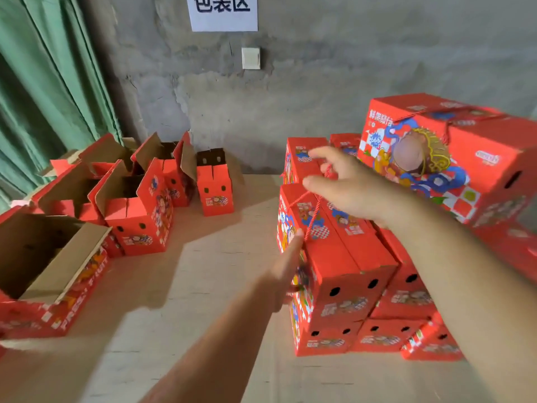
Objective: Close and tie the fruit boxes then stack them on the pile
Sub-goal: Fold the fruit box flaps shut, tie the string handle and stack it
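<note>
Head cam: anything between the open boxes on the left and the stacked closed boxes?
Head view: bare tabletop, crossed only by the left forearm; the left hand rests against the stacked closed boxes, right of the open boxes.

We see red boxes [345,257] stacked, printed with blue, white and yellow cartoon figures and red-and-white checks, with black round holes on their ends. A red cord [315,212] crosses the top one. The open boxes [136,216] show plain brown insides. We note a green curtain [43,91], a grey wall [319,68] and a white sign [222,13] with black characters.
</note>
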`<control>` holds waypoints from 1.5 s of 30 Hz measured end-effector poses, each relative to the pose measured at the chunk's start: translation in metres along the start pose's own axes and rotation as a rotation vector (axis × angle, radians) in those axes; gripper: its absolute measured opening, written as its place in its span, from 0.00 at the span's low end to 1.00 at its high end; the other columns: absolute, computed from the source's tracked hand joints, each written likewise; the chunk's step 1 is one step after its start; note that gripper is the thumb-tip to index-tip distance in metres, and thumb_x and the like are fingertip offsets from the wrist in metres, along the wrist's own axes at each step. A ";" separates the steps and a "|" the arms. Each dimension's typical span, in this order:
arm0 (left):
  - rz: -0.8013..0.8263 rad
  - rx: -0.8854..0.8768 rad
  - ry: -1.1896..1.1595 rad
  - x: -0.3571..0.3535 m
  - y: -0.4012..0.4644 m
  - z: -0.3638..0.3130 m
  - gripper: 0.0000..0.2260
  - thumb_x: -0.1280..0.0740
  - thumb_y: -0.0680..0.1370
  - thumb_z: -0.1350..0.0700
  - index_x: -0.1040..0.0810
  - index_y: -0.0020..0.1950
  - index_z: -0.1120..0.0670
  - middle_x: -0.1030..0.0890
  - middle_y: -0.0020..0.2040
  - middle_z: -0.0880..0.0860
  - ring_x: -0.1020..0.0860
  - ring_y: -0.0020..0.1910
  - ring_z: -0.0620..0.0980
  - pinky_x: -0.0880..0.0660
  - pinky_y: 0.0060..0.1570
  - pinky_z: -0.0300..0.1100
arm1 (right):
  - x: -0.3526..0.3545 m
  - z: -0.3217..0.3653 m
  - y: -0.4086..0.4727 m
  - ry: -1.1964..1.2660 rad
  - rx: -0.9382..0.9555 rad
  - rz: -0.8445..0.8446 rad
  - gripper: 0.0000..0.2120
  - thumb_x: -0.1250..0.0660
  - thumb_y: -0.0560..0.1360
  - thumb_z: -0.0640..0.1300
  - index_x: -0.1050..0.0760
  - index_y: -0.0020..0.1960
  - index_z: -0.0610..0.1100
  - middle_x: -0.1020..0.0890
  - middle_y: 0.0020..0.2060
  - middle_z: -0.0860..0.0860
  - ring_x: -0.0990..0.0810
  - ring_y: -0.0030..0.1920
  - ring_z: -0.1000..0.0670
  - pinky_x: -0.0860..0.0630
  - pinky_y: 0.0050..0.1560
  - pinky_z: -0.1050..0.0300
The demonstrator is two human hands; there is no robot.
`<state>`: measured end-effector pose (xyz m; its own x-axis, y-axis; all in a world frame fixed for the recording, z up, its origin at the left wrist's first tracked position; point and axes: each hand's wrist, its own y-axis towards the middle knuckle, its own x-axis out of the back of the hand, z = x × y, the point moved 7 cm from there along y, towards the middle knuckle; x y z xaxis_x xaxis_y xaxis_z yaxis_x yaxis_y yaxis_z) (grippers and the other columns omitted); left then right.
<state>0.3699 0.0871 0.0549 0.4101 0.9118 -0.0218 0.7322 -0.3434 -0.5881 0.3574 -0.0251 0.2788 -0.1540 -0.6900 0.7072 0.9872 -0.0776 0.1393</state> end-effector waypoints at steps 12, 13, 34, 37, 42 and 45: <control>0.108 -0.337 -0.064 -0.015 0.007 -0.020 0.14 0.35 0.79 0.36 0.24 0.65 0.28 0.14 0.55 0.40 0.15 0.51 0.42 0.16 0.45 0.39 | -0.078 -0.095 -0.045 -0.637 -0.184 -0.004 0.36 0.63 0.81 0.65 0.50 0.84 0.50 0.50 0.84 0.46 0.54 0.83 0.48 0.56 0.82 0.50; 0.119 -0.330 -0.045 -0.012 0.010 -0.019 0.13 0.35 0.79 0.35 0.23 0.64 0.28 0.14 0.55 0.41 0.15 0.53 0.45 0.16 0.52 0.44 | -0.082 -0.098 -0.049 -0.649 -0.176 -0.007 0.37 0.65 0.80 0.66 0.51 0.84 0.50 0.50 0.84 0.46 0.56 0.84 0.48 0.58 0.82 0.50; 0.037 -0.447 -0.205 -0.022 0.015 -0.027 0.29 0.35 0.74 0.39 0.27 0.76 0.39 0.20 0.70 0.52 0.21 0.67 0.55 0.26 0.69 0.58 | -0.059 -0.129 -0.013 -0.600 -0.163 0.146 0.43 0.65 0.77 0.72 0.56 0.85 0.48 0.56 0.84 0.51 0.60 0.83 0.52 0.60 0.82 0.53; 0.036 -0.453 -0.215 -0.022 0.014 -0.028 0.27 0.34 0.73 0.40 0.24 0.73 0.41 0.17 0.66 0.51 0.19 0.65 0.55 0.26 0.69 0.59 | -0.057 -0.115 -0.064 -0.616 -0.092 -0.020 0.41 0.64 0.80 0.71 0.46 0.84 0.48 0.47 0.83 0.52 0.53 0.83 0.53 0.54 0.82 0.53; 0.011 -0.398 -0.080 -0.019 0.005 -0.029 0.34 0.39 0.70 0.31 0.30 0.77 0.37 0.25 0.75 0.51 0.28 0.75 0.55 0.35 0.76 0.59 | -0.089 -0.095 -0.133 -0.376 0.057 -0.435 0.28 0.40 0.80 0.56 0.29 0.77 0.47 0.32 0.79 0.48 0.40 0.80 0.41 0.44 0.80 0.41; 0.085 -0.294 -0.003 -0.020 -0.007 -0.024 0.39 0.41 0.69 0.27 0.36 0.80 0.35 0.31 0.79 0.50 0.35 0.79 0.52 0.40 0.79 0.57 | -0.133 -0.102 -0.166 -0.226 0.094 -0.387 0.29 0.36 0.78 0.48 0.33 0.79 0.48 0.45 0.83 0.43 0.51 0.83 0.38 0.45 0.79 0.41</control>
<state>0.3695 0.0656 0.0795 0.4751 0.8776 -0.0638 0.8215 -0.4684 -0.3253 0.2180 0.0063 0.0913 -0.5263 -0.4476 0.7229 0.8488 -0.2258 0.4781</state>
